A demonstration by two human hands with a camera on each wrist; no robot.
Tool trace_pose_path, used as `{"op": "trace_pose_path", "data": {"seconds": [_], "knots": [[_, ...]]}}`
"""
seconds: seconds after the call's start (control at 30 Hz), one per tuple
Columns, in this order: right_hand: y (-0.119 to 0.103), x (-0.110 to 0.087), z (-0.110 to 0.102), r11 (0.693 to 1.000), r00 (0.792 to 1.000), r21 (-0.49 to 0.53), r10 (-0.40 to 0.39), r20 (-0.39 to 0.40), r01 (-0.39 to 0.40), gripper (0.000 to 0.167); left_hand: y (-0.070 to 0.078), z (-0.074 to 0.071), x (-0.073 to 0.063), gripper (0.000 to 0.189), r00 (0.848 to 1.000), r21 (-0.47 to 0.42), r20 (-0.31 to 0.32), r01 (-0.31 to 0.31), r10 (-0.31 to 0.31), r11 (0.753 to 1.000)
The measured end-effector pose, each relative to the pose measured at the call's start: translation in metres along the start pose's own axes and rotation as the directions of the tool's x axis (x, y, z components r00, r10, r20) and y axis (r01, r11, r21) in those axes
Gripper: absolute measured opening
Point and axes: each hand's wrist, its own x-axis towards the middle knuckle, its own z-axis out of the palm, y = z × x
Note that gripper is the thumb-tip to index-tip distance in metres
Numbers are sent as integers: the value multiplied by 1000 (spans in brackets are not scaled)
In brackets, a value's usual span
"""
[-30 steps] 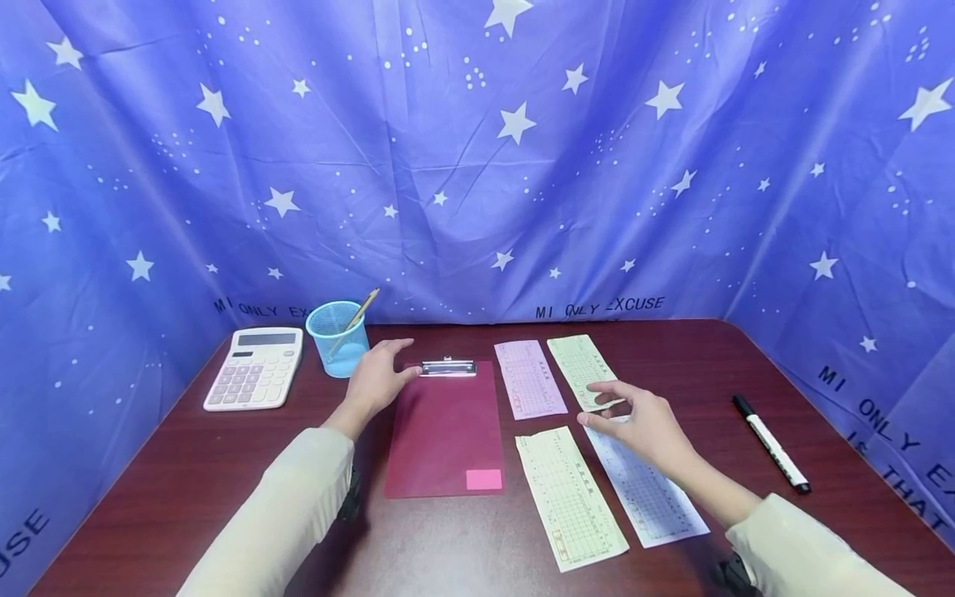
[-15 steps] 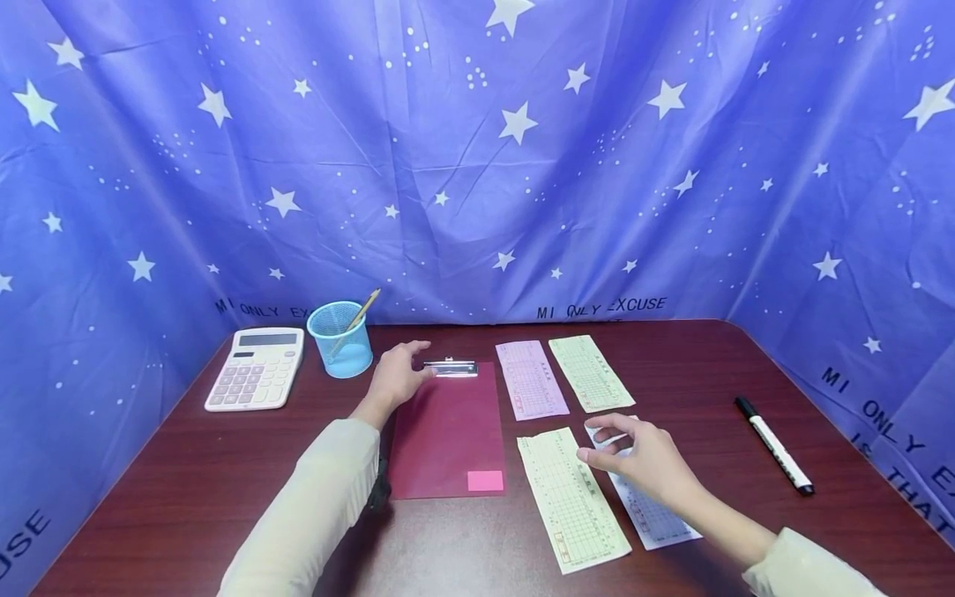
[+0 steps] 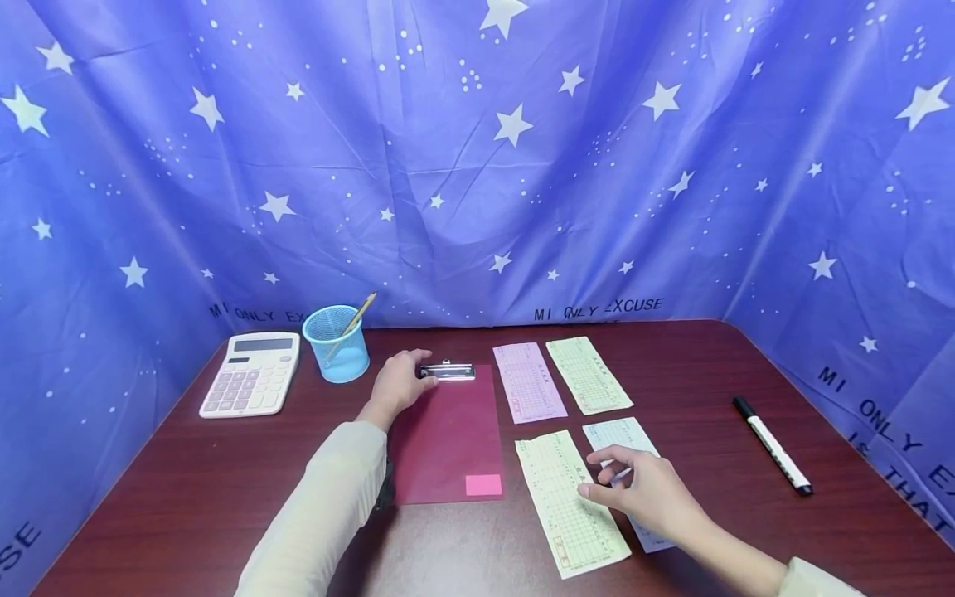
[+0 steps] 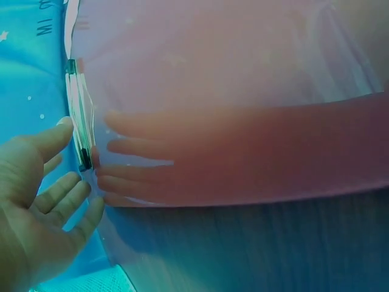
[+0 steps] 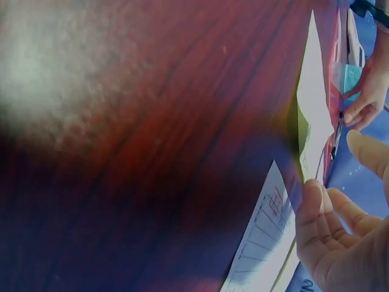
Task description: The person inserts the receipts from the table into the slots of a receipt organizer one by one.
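Note:
A dark red clipboard (image 3: 448, 439) lies on the table with its metal clip (image 3: 448, 371) at the far end. My left hand (image 3: 399, 383) is at the clip's left end. In the left wrist view its thumb and fingers (image 4: 58, 191) are spread beside the clip; whether they touch it I cannot tell. My right hand (image 3: 645, 489) hovers with loosely bent fingers over the bluish-white slip (image 3: 619, 433), partly covering it, holding nothing. Just left of that hand is a large yellow-green slip (image 3: 563, 506), whose edge looks raised in the right wrist view.
Behind these lie a pink slip (image 3: 531, 381) and a smaller green slip (image 3: 589, 375). A black-capped marker (image 3: 772, 448) rests on the right. Far left are a calculator (image 3: 249, 375) and a blue mesh cup (image 3: 336, 348) holding a pencil. A starry curtain (image 3: 448, 166) surrounds the table (image 3: 186, 497).
My left hand has moved right, closer to the clip. The right hand has come back toward me from the green slip, along the bluish-white slip. The papers and clipboard have stayed put.

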Motion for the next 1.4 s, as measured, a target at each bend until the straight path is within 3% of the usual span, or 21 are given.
{"op": "trace_pose_path", "data": {"seconds": [0.33,0.53,0.7,0.87,0.9,1.07,1.13,1.23,1.4], "knots": [[0,-5,8,998,1000,-61,-16,-15,15,38,4,10,6,47,1000,51,-11,-11,12,999],[4,-6,8,997,998,-47,-55,-1,55,37,6,13,6,44,1000,49,-22,-11,12,999],[4,-7,9,999,999,-35,-41,6,41,39,6,16,8,42,1000,58,-19,8,-7,998],[2,-8,8,995,1000,-99,-19,-15,18,39,5,18,10,39,1000,56,-20,25,-24,998],[2,-8,8,993,1000,-120,-21,-20,18,38,-2,24,15,39,999,61,-43,7,-4,998],[1,-9,8,982,999,-187,-34,-18,30,38,0,22,12,36,998,70,-56,28,-24,997],[1,-9,8,981,999,-191,-30,-12,27,39,8,16,7,34,997,61,-46,63,-60,996],[1,-9,9,982,1000,-190,-25,-3,24,39,8,15,6,34,995,50,-57,90,-88,995],[2,-9,9,982,1000,-186,-21,11,23,39,6,15,5,38,993,60,-64,98,-94,993]]}}
